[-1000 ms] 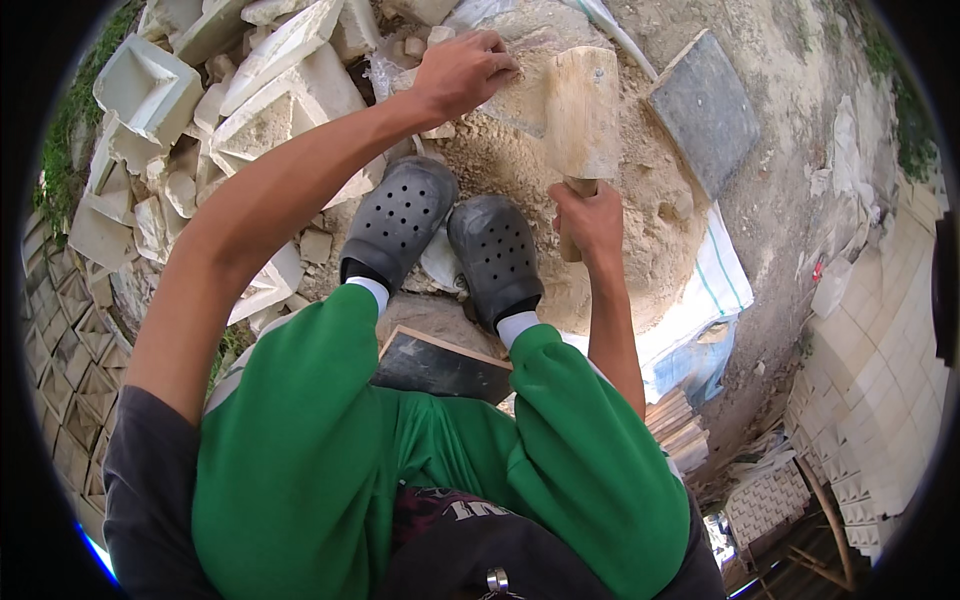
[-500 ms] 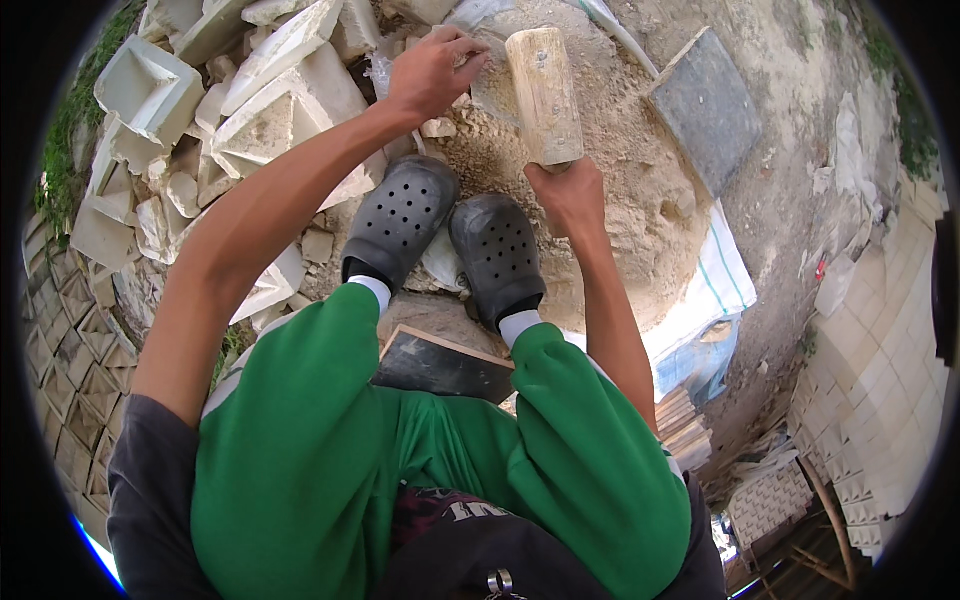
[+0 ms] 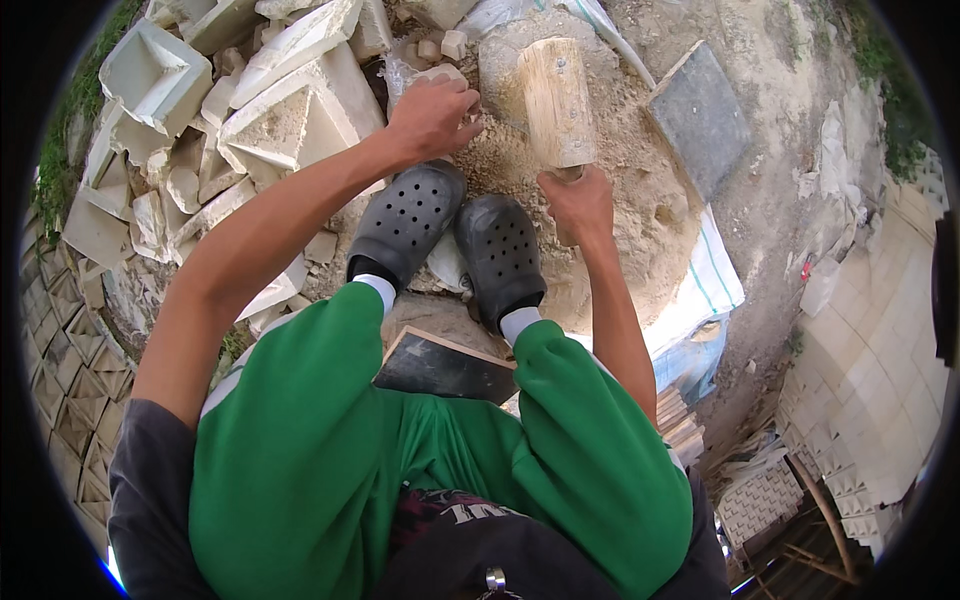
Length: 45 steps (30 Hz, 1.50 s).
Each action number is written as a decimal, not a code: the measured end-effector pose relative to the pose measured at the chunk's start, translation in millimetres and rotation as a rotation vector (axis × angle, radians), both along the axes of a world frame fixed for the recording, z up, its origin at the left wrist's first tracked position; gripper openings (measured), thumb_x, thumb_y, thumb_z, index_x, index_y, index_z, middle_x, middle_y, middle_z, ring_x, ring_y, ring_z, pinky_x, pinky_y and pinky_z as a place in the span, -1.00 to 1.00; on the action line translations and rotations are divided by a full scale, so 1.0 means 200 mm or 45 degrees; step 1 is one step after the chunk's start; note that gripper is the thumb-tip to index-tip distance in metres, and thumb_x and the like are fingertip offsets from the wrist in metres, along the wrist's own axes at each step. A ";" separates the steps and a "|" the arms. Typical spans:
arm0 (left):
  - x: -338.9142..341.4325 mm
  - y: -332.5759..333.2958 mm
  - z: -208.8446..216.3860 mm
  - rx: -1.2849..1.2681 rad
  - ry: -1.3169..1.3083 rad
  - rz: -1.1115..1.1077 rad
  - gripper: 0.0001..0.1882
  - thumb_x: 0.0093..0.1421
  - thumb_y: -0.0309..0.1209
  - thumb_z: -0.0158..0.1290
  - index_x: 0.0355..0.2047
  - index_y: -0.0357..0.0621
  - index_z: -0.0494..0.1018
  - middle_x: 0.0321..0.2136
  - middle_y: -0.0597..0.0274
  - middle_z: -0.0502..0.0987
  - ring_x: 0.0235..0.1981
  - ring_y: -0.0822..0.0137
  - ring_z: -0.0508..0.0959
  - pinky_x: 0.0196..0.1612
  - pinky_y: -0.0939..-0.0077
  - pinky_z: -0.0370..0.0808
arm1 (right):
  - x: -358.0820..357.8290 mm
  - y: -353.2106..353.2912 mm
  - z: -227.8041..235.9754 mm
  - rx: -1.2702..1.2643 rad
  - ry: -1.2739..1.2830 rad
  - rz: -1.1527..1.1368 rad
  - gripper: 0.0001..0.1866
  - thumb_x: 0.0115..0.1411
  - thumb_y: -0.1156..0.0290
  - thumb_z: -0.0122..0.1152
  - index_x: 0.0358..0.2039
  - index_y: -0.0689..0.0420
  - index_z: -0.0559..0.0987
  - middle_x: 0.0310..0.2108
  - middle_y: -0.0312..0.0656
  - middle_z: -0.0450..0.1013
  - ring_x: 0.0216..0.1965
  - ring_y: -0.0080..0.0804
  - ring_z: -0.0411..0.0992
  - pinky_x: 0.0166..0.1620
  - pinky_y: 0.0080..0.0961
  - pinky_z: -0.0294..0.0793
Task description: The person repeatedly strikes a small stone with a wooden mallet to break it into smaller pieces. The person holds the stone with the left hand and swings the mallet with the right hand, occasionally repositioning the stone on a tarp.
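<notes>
My right hand point(image 3: 580, 203) is wrapped around the short handle of a wooden mallet point(image 3: 557, 105). Its thick, pale, log-like head points away from me, above the crushed plaster. To its left, my left hand point(image 3: 432, 118) hovers low over the rubble, fingers loosely curled with a gap between thumb and forefinger; nothing shows in that gap. Just beyond its knuckles lies a pale plaster chunk point(image 3: 437, 73), beside a small pale lump point(image 3: 454, 44). Beige crumbs and powder point(image 3: 640, 225) spread under the mallet and around my hands.
Broken white moulded plaster pieces point(image 3: 290, 125) are heaped at the left. My grey clogs point(image 3: 500, 250) stand between my hands. A grey slab point(image 3: 702, 120) lies at the right, near a white woven sack point(image 3: 715, 265). A dark board point(image 3: 445, 367) rests by my knees.
My left hand has come down toward my feet, uncovering small lumps beyond it. The mallet in my right hand has shifted slightly right and nearer.
</notes>
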State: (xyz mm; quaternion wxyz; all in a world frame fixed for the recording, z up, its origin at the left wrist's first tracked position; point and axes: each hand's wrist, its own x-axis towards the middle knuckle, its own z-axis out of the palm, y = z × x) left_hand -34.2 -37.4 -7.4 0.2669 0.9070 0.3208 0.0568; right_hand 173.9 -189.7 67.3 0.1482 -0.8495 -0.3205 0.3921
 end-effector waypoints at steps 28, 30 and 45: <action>-0.09 -0.01 0.03 0.355 0.366 -0.571 -0.79 0.22 -0.45 0.04 -0.13 -0.05 0.52 -0.15 0.18 0.54 -0.08 0.19 0.58 -0.12 0.24 0.53 | 0.08 0.01 -0.02 0.120 -0.044 0.253 -0.57 0.02 0.17 0.40 -0.16 0.17 0.69 -0.30 0.11 0.64 -0.23 0.08 0.63 -0.14 -0.15 0.60; -0.10 -0.02 0.02 0.349 0.376 -0.552 -0.78 0.21 -0.45 0.04 -0.12 -0.04 0.53 -0.16 0.19 0.55 -0.09 0.19 0.58 -0.12 0.24 0.53 | 0.09 0.03 -0.01 -0.027 -0.002 0.236 -0.57 0.01 0.16 0.40 -0.15 0.16 0.69 -0.32 0.09 0.64 -0.26 0.04 0.64 -0.14 -0.20 0.60; -0.13 0.04 0.01 0.153 0.388 -0.506 -0.71 0.14 -0.42 0.12 -0.09 -0.01 0.58 -0.19 0.19 0.58 -0.08 0.13 0.60 -0.05 0.18 0.52 | 0.09 -0.08 0.05 -0.058 0.092 0.036 -0.62 0.06 0.17 0.40 -0.24 0.22 0.70 -0.38 0.03 0.66 -0.31 -0.04 0.67 -0.22 -0.23 0.61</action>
